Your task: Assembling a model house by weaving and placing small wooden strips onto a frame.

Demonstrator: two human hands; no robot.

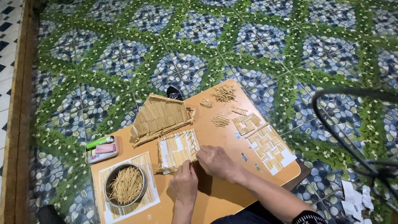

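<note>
A flat rectangular package lies at the left edge of the counter, just above the metal bowl, its face pink and white with a green tube-shaped item along its upper side; small blue-and-white stickers dot the counter near the right side; no screens or signs show.

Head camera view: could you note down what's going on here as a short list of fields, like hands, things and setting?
Left hand: fingers touch the lower edge of the stick panel
Right hand: fingers rest at the panel's right edge
Stick roof model: behind the panel
Metal bowl: full of thin sticks, left of the hands
Loose stick piles: far side
Lattice sheet: right side
Surface: low wooden table on patterned floor
</note>
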